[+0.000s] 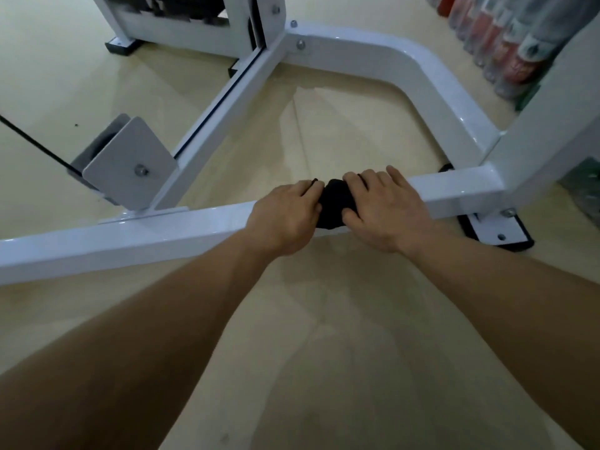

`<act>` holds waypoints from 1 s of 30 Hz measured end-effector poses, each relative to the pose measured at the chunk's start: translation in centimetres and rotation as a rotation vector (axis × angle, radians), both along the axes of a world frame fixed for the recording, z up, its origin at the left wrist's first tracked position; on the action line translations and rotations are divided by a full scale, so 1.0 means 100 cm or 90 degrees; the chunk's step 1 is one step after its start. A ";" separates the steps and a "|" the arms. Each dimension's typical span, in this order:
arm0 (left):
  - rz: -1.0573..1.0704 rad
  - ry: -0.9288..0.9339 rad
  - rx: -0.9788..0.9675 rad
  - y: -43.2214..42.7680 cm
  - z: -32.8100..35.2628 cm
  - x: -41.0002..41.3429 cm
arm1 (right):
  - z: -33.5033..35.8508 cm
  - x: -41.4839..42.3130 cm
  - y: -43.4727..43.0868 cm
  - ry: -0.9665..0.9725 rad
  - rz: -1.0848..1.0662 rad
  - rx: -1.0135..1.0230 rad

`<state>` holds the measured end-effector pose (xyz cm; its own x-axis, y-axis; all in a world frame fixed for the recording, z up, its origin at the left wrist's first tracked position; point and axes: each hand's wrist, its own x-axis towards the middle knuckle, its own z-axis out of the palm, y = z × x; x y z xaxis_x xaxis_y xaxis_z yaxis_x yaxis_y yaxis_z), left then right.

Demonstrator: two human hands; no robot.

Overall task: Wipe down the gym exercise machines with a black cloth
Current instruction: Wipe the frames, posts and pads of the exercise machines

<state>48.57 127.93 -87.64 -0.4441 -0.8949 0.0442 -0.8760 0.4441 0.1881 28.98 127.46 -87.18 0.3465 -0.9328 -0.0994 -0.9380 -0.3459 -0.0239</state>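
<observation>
A white exercise machine stands on the floor, and its low front bar (130, 235) runs across the view from left to right. A bunched black cloth (336, 203) lies on top of this bar near the middle. My left hand (285, 219) grips the cloth's left side, fingers curled over the bar. My right hand (386, 209) holds the cloth's right side, with fingers spread over the bar's top. Most of the cloth is hidden under both hands.
A curved white frame tube (418, 76) bends round at the back right to an upright post (545, 138). A pulley bracket (130, 164) with a black cable sits at left. A black foot pad (496, 232) lies at right. Bottles (513, 50) line the far right. The floor is beige.
</observation>
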 end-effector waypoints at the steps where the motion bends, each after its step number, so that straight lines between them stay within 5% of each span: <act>1: -0.015 0.013 0.002 -0.004 0.001 -0.017 | 0.001 -0.014 0.000 0.003 -0.019 0.003; 8: -0.009 0.023 0.007 -0.008 0.012 -0.062 | 0.003 -0.048 0.017 -0.054 -0.102 -0.048; 17: 0.105 0.077 0.142 0.130 0.058 -0.006 | 0.041 -0.008 0.156 -0.122 -0.184 -0.023; 30: -0.102 0.036 0.180 0.348 0.238 0.022 | 0.234 0.035 0.411 -0.187 -0.387 0.130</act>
